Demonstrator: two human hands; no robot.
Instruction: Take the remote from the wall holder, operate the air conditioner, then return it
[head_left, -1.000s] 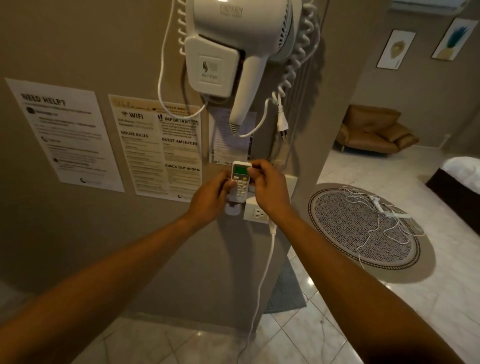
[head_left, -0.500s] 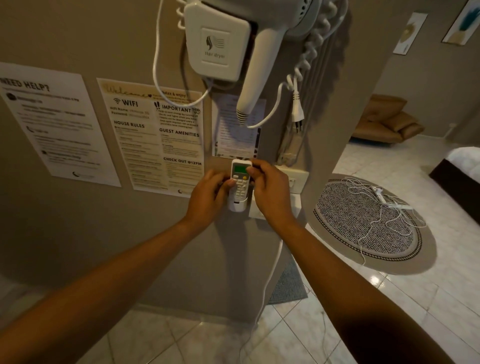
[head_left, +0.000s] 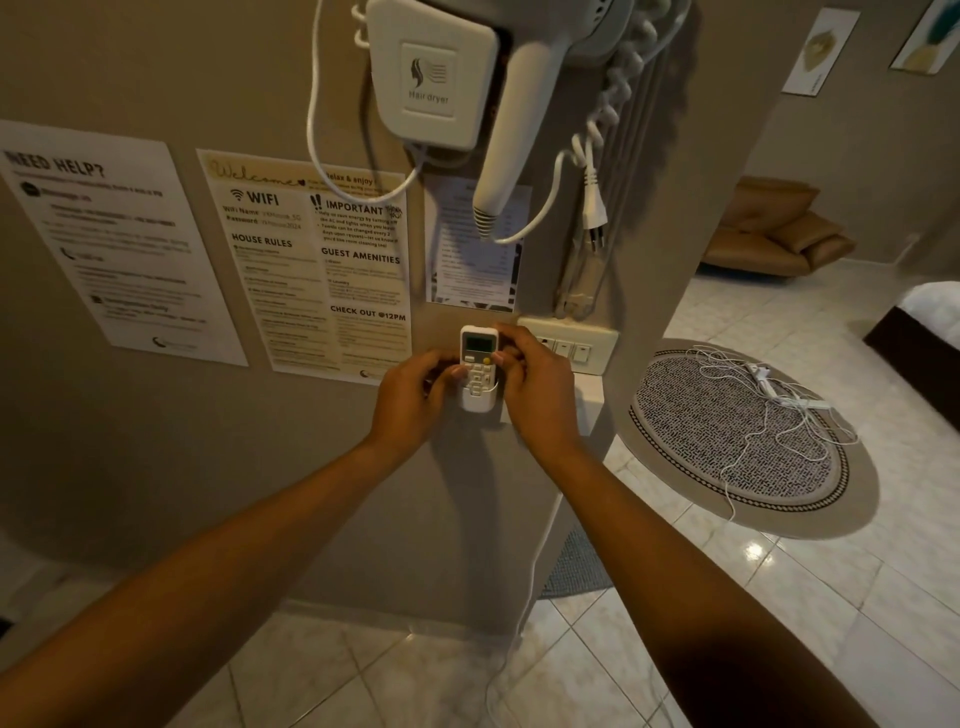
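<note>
A small white remote with a green screen and a yellow button stands upright in a white wall holder on the beige wall. Its lower half sits inside the holder. My left hand pinches the remote's left edge with thumb and fingers. Fingertips of my right hand grip its right edge near the top. The air conditioner is out of view.
A white wall-mounted hair dryer with a coiled cord hangs above. Printed notices are taped to the wall at left. A switch plate is just right of the remote. A round patterned rug with white cables lies on the tiled floor.
The remote has slid lower into the holder, with both hands still on its edges. My view has come closer to the wall and tilted down.
</note>
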